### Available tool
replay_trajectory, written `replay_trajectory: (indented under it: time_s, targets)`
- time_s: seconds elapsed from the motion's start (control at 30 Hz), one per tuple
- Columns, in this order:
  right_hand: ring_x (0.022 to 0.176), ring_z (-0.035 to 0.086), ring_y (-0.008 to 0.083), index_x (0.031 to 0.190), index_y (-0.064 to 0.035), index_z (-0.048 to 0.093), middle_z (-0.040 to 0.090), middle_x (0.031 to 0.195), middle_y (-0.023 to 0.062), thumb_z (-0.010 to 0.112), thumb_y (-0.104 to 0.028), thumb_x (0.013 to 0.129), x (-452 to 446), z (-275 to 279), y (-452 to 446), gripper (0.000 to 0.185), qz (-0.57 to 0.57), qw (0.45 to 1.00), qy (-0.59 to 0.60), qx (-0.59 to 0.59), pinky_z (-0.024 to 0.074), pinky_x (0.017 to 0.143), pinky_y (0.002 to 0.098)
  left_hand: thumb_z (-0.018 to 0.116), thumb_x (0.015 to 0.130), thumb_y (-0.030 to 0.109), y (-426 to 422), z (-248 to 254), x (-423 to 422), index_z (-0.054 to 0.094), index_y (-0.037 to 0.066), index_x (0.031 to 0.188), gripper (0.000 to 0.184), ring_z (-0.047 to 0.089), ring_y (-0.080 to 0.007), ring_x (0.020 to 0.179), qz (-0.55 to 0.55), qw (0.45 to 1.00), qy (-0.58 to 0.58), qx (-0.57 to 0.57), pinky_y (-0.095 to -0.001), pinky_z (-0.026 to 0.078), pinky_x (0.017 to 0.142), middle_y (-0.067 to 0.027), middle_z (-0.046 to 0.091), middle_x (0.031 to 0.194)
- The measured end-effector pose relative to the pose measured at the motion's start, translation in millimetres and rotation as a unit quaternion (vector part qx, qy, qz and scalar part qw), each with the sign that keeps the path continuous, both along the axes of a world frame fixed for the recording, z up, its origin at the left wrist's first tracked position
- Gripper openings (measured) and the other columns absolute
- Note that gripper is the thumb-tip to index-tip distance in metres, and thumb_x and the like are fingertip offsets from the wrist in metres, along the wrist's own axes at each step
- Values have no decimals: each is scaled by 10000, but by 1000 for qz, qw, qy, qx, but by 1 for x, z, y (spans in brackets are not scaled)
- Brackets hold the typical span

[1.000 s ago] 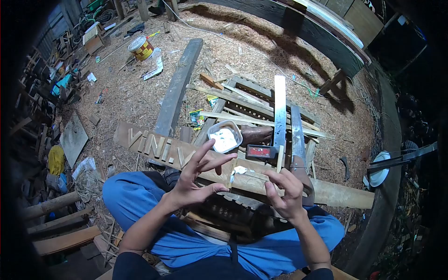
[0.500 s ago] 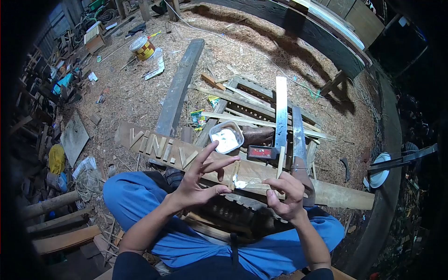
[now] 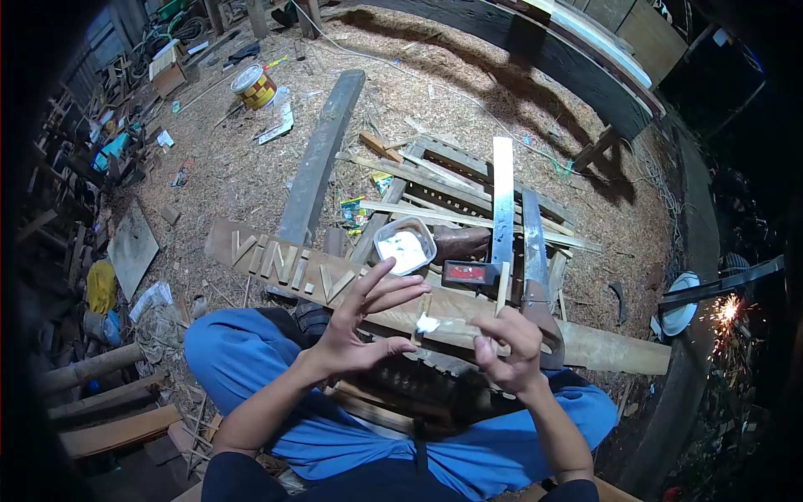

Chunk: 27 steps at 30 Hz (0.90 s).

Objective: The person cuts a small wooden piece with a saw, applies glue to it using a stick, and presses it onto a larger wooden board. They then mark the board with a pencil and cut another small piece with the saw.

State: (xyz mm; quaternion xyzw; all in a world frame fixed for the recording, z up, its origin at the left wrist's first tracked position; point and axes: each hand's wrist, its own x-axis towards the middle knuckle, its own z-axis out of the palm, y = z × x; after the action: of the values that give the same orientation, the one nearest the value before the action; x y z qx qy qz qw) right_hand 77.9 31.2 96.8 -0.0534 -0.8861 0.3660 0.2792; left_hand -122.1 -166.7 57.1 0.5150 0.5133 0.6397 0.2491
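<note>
While the left grip point(image 3: 355, 328) was clamped on a small wooden strip point(image 3: 426, 304), the right grip point(image 3: 515, 350) pinched a white-tipped spreader point(image 3: 454, 329); beyond both stood one open tub point(image 3: 405, 222).

Blue trousers point(image 3: 335, 452), dark top point(image 3: 360, 489)

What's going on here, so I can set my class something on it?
A seated person holds a short wooden strip by its ends between the left hand's fingers. The right hand holds a thin, flat spreader with white paste against the strip. An open plastic tub of white paste stands just beyond. More short strips lie in angular patterns on a plank. Sparks fly off to the right.
</note>
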Motion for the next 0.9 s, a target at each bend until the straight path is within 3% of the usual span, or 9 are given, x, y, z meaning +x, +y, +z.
replay_trajectory:
  time_s: [0.17, 0.3, 0.43, 0.57, 0.63, 0.7, 0.83, 0.9]
  targets:
    - [601, 562, 258, 1006, -26, 765, 554, 697, 107, 733, -64, 801, -1, -8, 2, 211, -58, 998, -4, 10, 436, 562, 379, 903, 816, 128, 1, -3, 2, 127, 81, 1680, 1162, 579, -353, 1405, -1, 1000, -9, 5, -503, 360, 1242, -251, 596, 1474]
    - [615, 570, 267, 1003, -14, 760, 559, 703, 115, 729, -58, 809, 0, -3, -2, 201, 2, 1000, -5, 17, 442, 576, 389, 904, 818, 143, 0, -1, -1, 130, 68, 1676, 1158, 581, -347, 1401, -4, 1000, 10, 15, -501, 366, 1239, -243, 607, 1458]
    - [599, 565, 262, 969, -27, 763, 551, 690, 107, 734, -92, 787, -1, -10, -2, 195, -72, 997, 20, -24, 436, 558, 390, 896, 824, 126, -1, -2, 1, 130, 55, 1672, 1145, 569, -336, 1413, -9, 1000, -5, 14, -492, 361, 1240, -239, 612, 1455]
    - [603, 564, 277, 973, -30, 760, 585, 718, 116, 732, -88, 800, 2, -2, -2, 184, -3, 999, -10, 50, 447, 566, 395, 895, 819, 107, -2, 0, 0, 132, 56, 1672, 1145, 567, -332, 1416, -3, 999, 32, 10, -486, 361, 1238, -235, 616, 1452]
    - [583, 512, 203, 989, -22, 767, 527, 694, 73, 696, -106, 800, -2, -11, 0, 218, -45, 998, 12, 30, 397, 538, 357, 900, 809, 91, -2, 0, 2, 134, 57, 1671, 1154, 568, -334, 1414, 0, 1000, -2, 4, -482, 369, 1234, -228, 619, 1450]
    - [580, 507, 206, 989, -25, 768, 518, 689, 72, 695, -106, 799, -2, -11, 0, 219, -67, 997, 28, 25, 397, 538, 360, 901, 807, 87, -3, -2, 2, 134, 57, 1671, 1156, 571, -335, 1412, -5, 1000, -2, 7, -481, 372, 1232, -229, 619, 1449]
    - [598, 509, 210, 1001, -7, 756, 527, 696, 80, 681, -72, 825, 0, -6, -1, 202, 0, 997, 15, 74, 399, 548, 355, 902, 810, 91, -3, 1, 2, 134, 54, 1669, 1152, 581, -339, 1403, -4, 1000, 8, 3, -480, 375, 1231, -234, 620, 1443]
    - [584, 504, 212, 996, -14, 757, 522, 689, 78, 675, -73, 808, -4, -12, -2, 213, -62, 998, 11, 28, 395, 540, 358, 901, 813, 94, -2, 1, 2, 135, 53, 1668, 1149, 584, -341, 1401, -4, 1000, 9, 5, -477, 375, 1230, -236, 622, 1439]
